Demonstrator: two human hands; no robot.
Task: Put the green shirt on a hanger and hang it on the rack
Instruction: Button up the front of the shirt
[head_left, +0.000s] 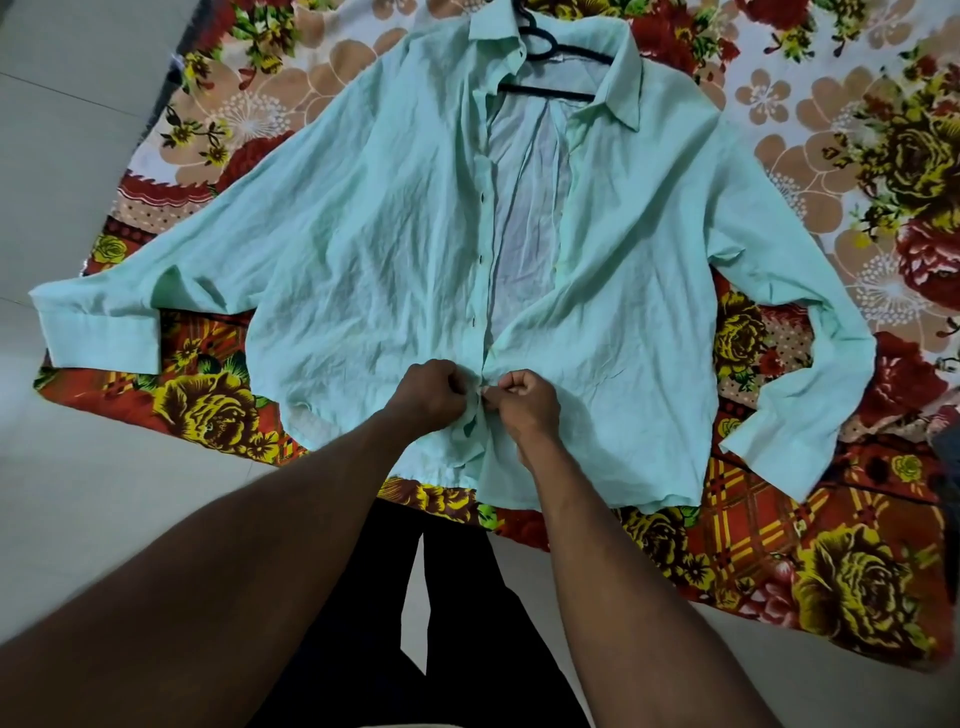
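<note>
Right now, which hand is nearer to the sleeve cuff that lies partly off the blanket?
Left. The left hand pinches the shirt on the side toward the cuff; the right hand pinches it just beyond, farther away.

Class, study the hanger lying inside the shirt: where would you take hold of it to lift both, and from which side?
Grip the hanger by its hook, coming from the collar end. Only the hook lies bare beyond the collar; the shirt covers most of the rest.

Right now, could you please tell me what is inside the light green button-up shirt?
A dark thin hanger shows at the open collar of the light green button-up shirt, its hook poking out above. Both ends of the hanger are hidden under fabric.
</note>
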